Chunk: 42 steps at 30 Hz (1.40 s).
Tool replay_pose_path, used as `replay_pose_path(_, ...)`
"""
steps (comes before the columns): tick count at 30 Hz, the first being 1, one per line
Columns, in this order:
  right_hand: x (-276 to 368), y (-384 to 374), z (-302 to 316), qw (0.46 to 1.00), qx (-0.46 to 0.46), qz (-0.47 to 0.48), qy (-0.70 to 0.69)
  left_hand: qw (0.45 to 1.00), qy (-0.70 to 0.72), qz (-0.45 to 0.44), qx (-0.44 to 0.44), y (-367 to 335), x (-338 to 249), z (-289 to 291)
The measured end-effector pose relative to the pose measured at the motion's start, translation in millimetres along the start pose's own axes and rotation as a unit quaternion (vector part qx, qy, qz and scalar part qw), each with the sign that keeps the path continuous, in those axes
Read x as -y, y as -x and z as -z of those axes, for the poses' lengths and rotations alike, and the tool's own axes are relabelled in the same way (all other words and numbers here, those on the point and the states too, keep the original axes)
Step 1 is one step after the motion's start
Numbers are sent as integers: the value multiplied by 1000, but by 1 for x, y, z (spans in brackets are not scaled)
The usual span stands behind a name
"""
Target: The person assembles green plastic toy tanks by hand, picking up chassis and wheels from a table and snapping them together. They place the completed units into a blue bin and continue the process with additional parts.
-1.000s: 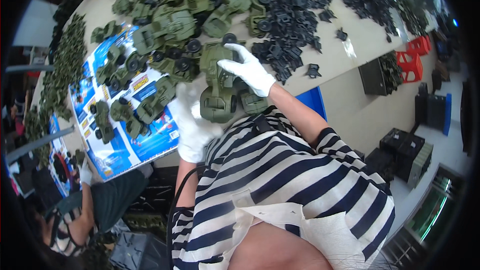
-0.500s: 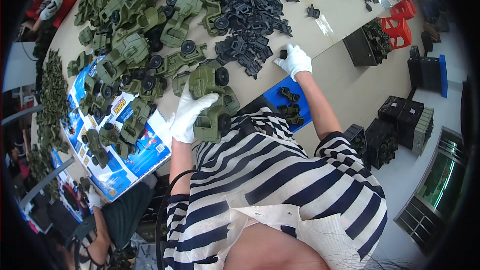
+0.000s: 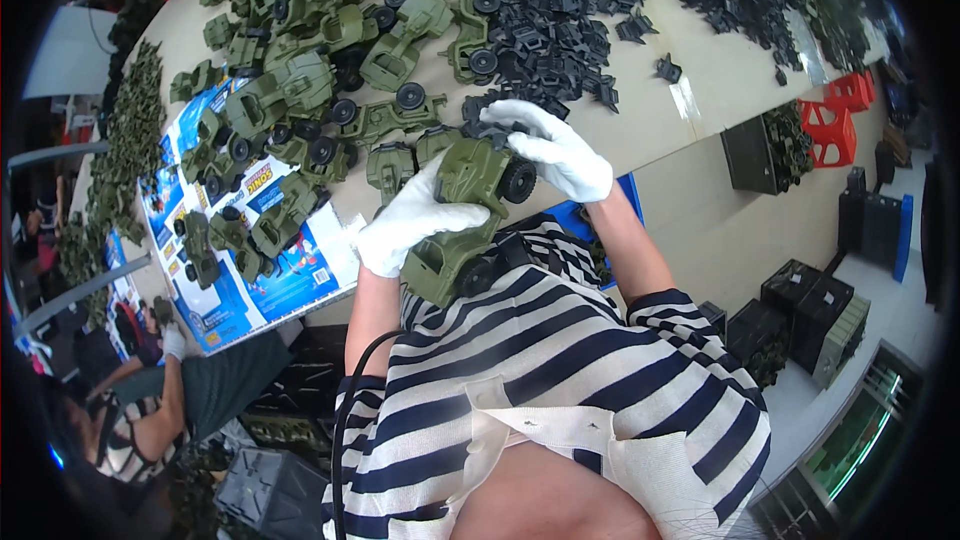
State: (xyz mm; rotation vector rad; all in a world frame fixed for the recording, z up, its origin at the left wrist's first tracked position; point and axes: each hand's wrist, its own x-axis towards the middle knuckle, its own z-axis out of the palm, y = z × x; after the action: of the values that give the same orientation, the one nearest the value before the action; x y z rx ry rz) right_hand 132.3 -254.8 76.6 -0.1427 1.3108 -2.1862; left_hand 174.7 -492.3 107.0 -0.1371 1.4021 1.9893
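Note:
In my white-gloved left hand [image 3: 415, 225] is an olive-green toy jeep [image 3: 470, 175] with black wheels, tilted above the table's near edge. My white-gloved right hand [image 3: 565, 155] is at the jeep's far end, fingers curled. A small dark plastic part [image 3: 503, 130] shows at its fingertips, against the jeep; where exactly the two touch is hidden. Just beyond lies a heap of dark plastic parts [image 3: 550, 30]. Left of that is a pile of green toy jeeps [image 3: 300, 80], several of them on a printed blue-and-white cardboard sheet [image 3: 300, 280].
A blue tray [image 3: 628, 190] is partly hidden behind my right forearm. Red stools [image 3: 832, 130] and a dark bin of parts [image 3: 755, 155] stand to the right, with black crates [image 3: 790, 290] nearer. At the lower left, a co-worker's gloved hand [image 3: 174, 342] is by the table edge.
My right hand has come from beside the dark heap to the jeep, bringing the small dark part. My left hand has lifted and turned the jeep slightly rightward. The view has shifted.

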Motion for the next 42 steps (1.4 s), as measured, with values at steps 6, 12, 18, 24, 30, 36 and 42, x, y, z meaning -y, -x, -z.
replay_pose_path(6, -9, -9, 27, 986, 54, -101, 124, 999, -32, -14, -19, 4, 8, -3)
replay_pose_path(12, -9, -14, 19, 994, 58, -82, 36, 997, 10, 23, -68, 10, -7, -12)
replay_pose_path(18, -4, -16, 22, 990, 93, -72, 78, 998, -20, 10, -57, 11, -5, -8)
replay_pose_path(24, -2, -21, 33, 970, 123, -51, 202, 999, 1, -19, -49, 12, -5, -8)
replay_pose_path(30, 20, -27, 11, 964, 111, -28, 239, 994, -16, -51, -96, 5, 5, -7)
replay_pose_path(36, -10, -45, -43, 982, -62, 60, 169, 943, -55, -268, -189, -15, 31, -16)
replay_pose_path(42, -20, -45, -60, 920, -28, 219, 324, 878, -153, -368, -265, -9, 28, 4)
